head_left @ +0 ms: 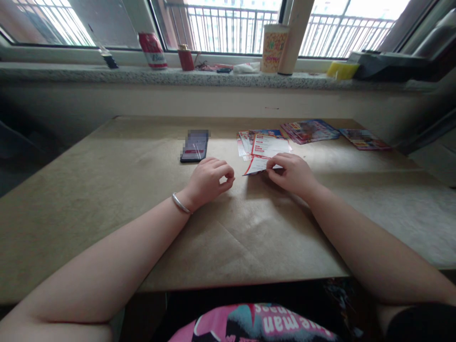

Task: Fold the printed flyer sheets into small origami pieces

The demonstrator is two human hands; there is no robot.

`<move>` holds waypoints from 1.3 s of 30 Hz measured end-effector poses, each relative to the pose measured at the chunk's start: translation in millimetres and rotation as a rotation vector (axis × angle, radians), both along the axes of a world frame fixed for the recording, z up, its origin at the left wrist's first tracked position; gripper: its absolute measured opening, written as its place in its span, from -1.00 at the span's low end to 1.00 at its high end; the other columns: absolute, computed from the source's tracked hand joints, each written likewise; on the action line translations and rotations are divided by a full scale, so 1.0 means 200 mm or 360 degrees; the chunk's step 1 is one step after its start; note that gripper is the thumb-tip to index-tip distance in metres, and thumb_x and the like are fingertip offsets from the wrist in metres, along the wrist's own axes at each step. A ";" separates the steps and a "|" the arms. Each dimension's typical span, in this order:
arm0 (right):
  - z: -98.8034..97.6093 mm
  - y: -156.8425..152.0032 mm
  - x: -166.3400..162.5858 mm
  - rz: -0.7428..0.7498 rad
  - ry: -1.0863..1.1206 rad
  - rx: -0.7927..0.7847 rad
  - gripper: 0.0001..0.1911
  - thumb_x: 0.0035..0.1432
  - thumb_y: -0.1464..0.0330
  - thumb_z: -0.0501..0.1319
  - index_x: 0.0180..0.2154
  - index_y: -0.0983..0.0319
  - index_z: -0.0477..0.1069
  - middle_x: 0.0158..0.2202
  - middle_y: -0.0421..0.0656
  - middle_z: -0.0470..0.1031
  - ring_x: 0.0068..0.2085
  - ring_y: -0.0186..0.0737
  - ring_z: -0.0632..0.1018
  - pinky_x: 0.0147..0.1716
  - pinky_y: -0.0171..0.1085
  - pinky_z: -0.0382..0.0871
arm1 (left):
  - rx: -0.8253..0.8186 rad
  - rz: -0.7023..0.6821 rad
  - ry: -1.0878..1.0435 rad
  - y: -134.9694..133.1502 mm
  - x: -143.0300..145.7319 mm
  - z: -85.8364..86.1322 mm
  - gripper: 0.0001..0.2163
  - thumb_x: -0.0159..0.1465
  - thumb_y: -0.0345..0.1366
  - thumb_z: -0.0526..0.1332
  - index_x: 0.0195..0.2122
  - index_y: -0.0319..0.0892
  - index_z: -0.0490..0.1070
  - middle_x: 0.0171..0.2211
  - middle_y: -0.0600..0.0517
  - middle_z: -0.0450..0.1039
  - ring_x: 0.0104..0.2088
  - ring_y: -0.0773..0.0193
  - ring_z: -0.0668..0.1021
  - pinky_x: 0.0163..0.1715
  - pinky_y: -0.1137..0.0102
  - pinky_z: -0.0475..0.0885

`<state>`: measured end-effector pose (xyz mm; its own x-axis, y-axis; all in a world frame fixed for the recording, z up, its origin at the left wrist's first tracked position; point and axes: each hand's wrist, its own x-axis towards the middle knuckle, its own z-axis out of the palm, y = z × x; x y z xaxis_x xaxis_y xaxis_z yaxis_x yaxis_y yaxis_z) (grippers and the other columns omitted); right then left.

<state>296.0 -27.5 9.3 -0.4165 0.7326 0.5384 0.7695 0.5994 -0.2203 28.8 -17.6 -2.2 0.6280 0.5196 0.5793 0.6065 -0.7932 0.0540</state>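
Right hand (292, 173) pinches a leaflet (257, 165) at its right end, mid-table (107, 190) just before the leaflet pile (265, 142), long axis left-right, free corner pointing at the left hand (210, 180), which is curled closed, seemingly empty; best keep the pinch light and the leaflet low so the pile stays put.

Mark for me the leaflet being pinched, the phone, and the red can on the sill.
leaflet (257, 164): head view, on its white lower left part.
phone (194, 146): head view, middle of its screen.
red can (153, 51): head view, middle of its side.
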 end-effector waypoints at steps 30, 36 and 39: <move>0.01 -0.09 -0.18 0.0063 -0.0118 -0.0047 -0.92 0.04 0.42 0.16 -0.40 0.17 0.42 -0.32 -0.15 0.55 -0.20 -0.14 0.51 -0.12 -0.20 0.29 | 0.0195 -0.0182 0.0137 -0.03 0.04 0.02 -0.80 0.35 -0.27 0.11 -0.41 -0.16 0.39 -0.41 0.06 0.45 -0.35 0.28 0.44 -0.13 0.32 0.35; 0.01 -0.08 -0.12 0.0003 -0.0072 -0.0024 -0.93 0.00 0.42 0.16 -0.43 0.16 0.40 -0.37 -0.19 0.54 -0.28 -0.18 0.52 -0.20 -0.24 0.29 | 0.0208 -0.0110 0.0160 -0.01 0.02 0.02 -0.79 0.35 -0.27 0.11 -0.43 -0.17 0.37 -0.40 0.04 0.45 -0.34 0.26 0.44 -0.15 0.33 0.35; 0.01 -0.06 -0.08 -0.0050 -0.0066 -0.0023 -0.94 -0.02 0.42 0.16 -0.44 0.17 0.40 -0.39 -0.20 0.53 -0.34 -0.20 0.50 -0.26 -0.25 0.28 | 0.0195 -0.0035 0.0193 -0.01 0.02 0.03 -0.77 0.35 -0.26 0.10 -0.44 -0.18 0.36 -0.40 0.02 0.45 -0.35 0.26 0.44 -0.17 0.32 0.35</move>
